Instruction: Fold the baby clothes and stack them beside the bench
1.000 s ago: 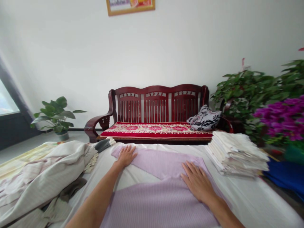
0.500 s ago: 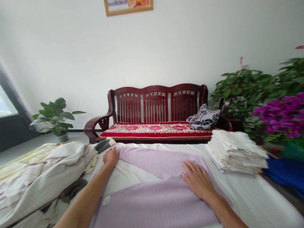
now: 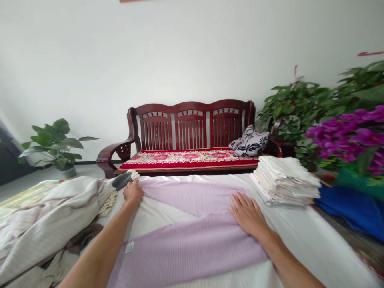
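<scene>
Lilac ribbed trousers lie spread on a white cloth, their two legs parting toward the left. A small white label shows on the near leg. At the end of the far leg is my left hand, its fingers curled closed on the fabric edge. My right hand rests flat on the trousers' right part, fingers outstretched and pressing nothing but the cloth.
A heap of pale and grey clothes lies at left. A folded white stack stands at right, beside blue fabric and purple flowers. Behind is a wooden bench with a patterned pillow.
The view has shifted, so the bench and stack sit further left and higher. The trousers' near right edge now lies farther from me, showing more white cloth. Both hands stay on the trousers.
</scene>
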Tool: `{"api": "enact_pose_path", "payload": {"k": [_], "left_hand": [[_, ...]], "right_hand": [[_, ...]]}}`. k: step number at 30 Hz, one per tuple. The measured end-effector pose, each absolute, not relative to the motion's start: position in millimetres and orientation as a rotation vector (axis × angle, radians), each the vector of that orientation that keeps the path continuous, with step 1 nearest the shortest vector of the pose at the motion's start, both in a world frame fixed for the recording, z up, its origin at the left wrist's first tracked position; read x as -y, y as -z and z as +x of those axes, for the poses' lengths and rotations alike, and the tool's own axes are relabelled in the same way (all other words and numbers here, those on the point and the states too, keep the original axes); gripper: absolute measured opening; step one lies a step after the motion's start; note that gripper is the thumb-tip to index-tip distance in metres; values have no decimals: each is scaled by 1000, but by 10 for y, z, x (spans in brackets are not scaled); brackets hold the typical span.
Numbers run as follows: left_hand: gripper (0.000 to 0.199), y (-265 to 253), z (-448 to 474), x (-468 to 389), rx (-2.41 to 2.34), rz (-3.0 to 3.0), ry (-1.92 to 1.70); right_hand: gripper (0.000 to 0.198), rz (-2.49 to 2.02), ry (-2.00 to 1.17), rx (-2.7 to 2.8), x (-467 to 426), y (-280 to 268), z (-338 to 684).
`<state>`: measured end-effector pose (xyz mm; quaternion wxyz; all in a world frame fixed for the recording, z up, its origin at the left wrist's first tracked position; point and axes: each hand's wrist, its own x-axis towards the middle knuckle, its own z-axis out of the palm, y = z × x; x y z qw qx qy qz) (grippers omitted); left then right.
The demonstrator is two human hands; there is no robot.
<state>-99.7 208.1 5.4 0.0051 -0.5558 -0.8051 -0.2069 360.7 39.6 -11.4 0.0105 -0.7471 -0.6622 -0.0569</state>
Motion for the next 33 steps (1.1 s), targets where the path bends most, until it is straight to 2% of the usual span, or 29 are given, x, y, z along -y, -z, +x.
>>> {"api": "enact_pose_path", "payload": {"k": [3,7,11,14,20,24,33], "left_hand": [[46,-173,-785,-1896,2408,-1839,553],[51,-272,-267,-1337,2002,-2231,502],[53,-183,325,-533,1500,-2706,616],[62,-84,602,-40,1269,-2907,547],[70,-39,448,259,1245,-3027,202],[70,-45,81,285,1253,-2978,158],[65,-2,-528,417,1588,-2757,106]], "right_hand": [[63,-2328,180,2053,-397,110,3591],[62,-2301,197,2042,-411,141,3598],[62,-2299,221,2040,-419,155,3604],[61,-2294,229,2034,-419,144,3601],[60,-2265,232,2048,-414,131,3608],[60,-2255,240,2047,-415,136,3613],[59,-2215,275,2032,-423,161,3624]]}}
